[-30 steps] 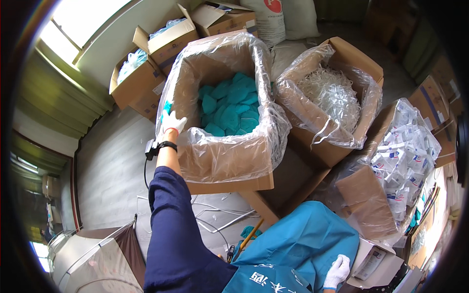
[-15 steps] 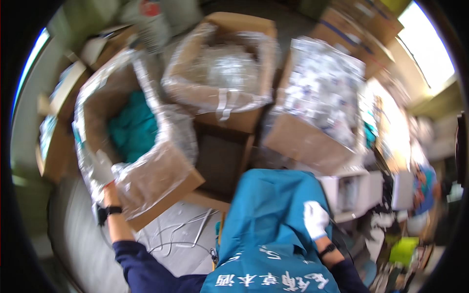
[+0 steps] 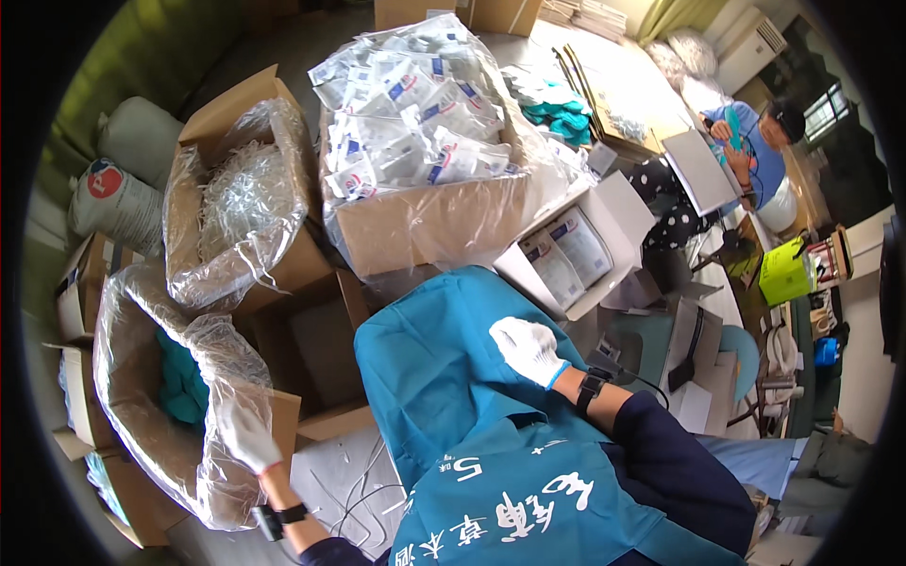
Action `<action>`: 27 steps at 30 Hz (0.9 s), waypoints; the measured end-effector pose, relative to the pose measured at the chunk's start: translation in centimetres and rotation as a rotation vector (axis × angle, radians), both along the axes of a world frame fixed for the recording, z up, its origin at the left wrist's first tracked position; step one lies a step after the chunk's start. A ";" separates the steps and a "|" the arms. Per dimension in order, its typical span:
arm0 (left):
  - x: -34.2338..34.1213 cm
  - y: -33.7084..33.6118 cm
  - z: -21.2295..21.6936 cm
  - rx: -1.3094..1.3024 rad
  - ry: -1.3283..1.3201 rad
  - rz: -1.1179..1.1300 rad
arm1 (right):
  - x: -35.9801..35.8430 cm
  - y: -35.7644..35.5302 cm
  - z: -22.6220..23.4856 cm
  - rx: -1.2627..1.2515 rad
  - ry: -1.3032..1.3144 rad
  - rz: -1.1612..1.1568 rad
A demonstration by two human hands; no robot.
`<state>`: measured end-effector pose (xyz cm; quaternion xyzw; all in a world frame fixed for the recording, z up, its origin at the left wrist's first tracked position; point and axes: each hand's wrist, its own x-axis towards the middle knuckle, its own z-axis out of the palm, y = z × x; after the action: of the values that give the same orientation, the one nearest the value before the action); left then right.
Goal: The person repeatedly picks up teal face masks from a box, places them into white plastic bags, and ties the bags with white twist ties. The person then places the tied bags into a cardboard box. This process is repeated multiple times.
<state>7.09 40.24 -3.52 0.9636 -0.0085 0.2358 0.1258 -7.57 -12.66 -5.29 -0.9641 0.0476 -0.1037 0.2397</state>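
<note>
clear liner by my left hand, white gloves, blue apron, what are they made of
Clear liner: probably thin, glossy plastic film, from its wrinkles and glints. White gloves: matte, likely knitted, with a ribbed-looking cuff; fibre unclear. Blue apron: likely fabric, smooth with soft folds; fibre unclear.

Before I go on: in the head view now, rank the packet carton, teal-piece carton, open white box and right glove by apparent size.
1. Packet carton and teal-piece carton: look alike, too close to rank
2. Open white box
3. Right glove
</note>
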 end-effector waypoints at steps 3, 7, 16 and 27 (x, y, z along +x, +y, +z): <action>-5.9 -7.1 -2.8 -0.101 0.117 -0.138 | 0.0 -1.0 4.9 0.613 0.071 -0.194; -15.2 -14.3 -7.5 -0.291 0.334 -0.139 | 2.1 -9.4 4.9 0.435 -0.237 -0.399; -16.6 -18.6 -4.1 -0.358 0.573 -0.028 | 6.2 -19.9 -1.7 0.230 0.599 -0.579; -13.9 -25.1 1.1 -0.174 0.387 -0.226 | 0.7 -15.5 1.9 0.444 -0.251 -0.324</action>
<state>-6.80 15.12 -2.47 0.9693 -0.0715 0.0309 0.2331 -6.84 -28.13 -3.34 -0.8476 0.1921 -0.2460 0.4292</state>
